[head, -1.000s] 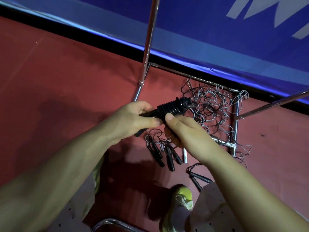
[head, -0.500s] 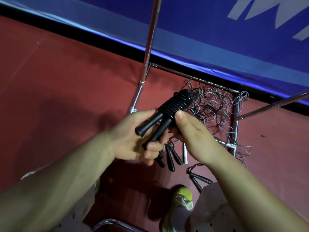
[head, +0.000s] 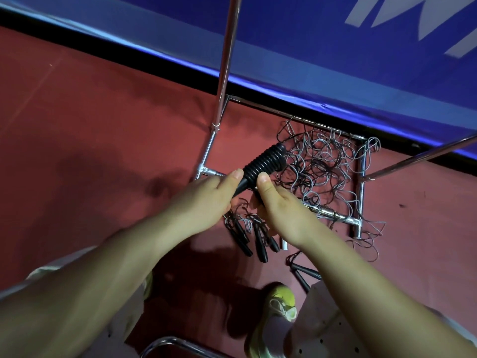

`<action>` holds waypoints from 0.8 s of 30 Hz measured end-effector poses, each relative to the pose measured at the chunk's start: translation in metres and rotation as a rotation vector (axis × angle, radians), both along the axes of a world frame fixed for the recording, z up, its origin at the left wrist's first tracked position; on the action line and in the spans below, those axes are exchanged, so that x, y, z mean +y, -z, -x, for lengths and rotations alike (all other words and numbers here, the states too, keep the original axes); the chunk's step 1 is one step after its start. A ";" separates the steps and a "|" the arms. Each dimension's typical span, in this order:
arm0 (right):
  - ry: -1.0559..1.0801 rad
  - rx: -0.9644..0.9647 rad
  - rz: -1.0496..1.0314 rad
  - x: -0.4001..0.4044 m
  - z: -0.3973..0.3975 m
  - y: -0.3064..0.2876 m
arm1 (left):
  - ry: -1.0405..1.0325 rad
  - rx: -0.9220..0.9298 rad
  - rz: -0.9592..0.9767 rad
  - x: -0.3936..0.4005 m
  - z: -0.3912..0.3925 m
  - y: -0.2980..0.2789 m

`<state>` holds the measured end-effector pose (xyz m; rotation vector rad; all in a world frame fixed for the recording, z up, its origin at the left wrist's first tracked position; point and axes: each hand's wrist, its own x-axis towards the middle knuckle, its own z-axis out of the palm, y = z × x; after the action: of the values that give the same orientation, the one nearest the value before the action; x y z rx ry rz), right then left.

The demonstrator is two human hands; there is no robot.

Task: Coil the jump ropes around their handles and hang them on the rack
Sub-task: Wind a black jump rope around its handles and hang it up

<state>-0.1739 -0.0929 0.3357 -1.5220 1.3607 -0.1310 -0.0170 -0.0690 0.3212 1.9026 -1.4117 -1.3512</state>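
Coiled rope (head: 265, 162): black, looks like matt rubber or plastic, ribbed where it is wound.
Rack poles (head: 227, 60): shiny, smooth metal.
Loose ropes (head: 325, 164): thin, smooth cords, black and grey, a little glossy.
Spare handles (head: 260, 245): black, matt plastic.
Floor (head: 103, 120): red, flat and matt.
Banner (head: 309, 47): blue, smooth, glossy.
Shoe (head: 280, 303): yellow cloth with laces.

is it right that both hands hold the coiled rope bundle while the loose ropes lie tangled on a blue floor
Not quite. The head view shows both the left hand and right hand holding the coiled rope bundle, and the loose ropes do lie tangled, but the floor under them is red. The blue is the banner behind.
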 end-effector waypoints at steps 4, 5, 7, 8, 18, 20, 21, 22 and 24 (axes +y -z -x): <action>0.039 -0.074 -0.050 -0.003 0.001 0.002 | -0.044 0.056 -0.006 -0.003 -0.008 -0.001; 0.059 -0.120 -0.091 -0.003 0.001 0.001 | -0.035 0.050 0.007 -0.003 -0.009 0.000; 0.080 -0.190 -0.166 -0.002 0.000 -0.002 | 0.001 -0.013 0.028 -0.004 -0.012 0.000; 0.066 -0.212 -0.187 -0.002 0.001 -0.001 | 0.013 -0.048 0.045 -0.005 -0.013 0.000; 0.091 -0.307 -0.039 -0.004 0.005 0.005 | 0.013 0.726 -0.460 -0.010 -0.027 -0.014; 0.090 -0.414 -0.042 -0.004 0.004 0.007 | 0.101 0.986 -0.579 -0.008 -0.029 -0.012; 0.079 -0.460 -0.055 -0.003 0.003 0.007 | 0.121 1.099 -0.616 -0.006 -0.028 -0.010; 0.065 -0.473 -0.057 -0.003 0.003 0.008 | 0.130 1.190 -0.654 -0.005 -0.025 -0.007; 0.069 -0.488 -0.062 -0.002 0.004 0.005 | 0.128 1.301 -0.722 -0.003 -0.020 -0.008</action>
<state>-0.1781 -0.0946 0.3311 -1.2831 1.0141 -0.4679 0.0030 -0.0722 0.3292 0.7053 -0.3658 -2.6248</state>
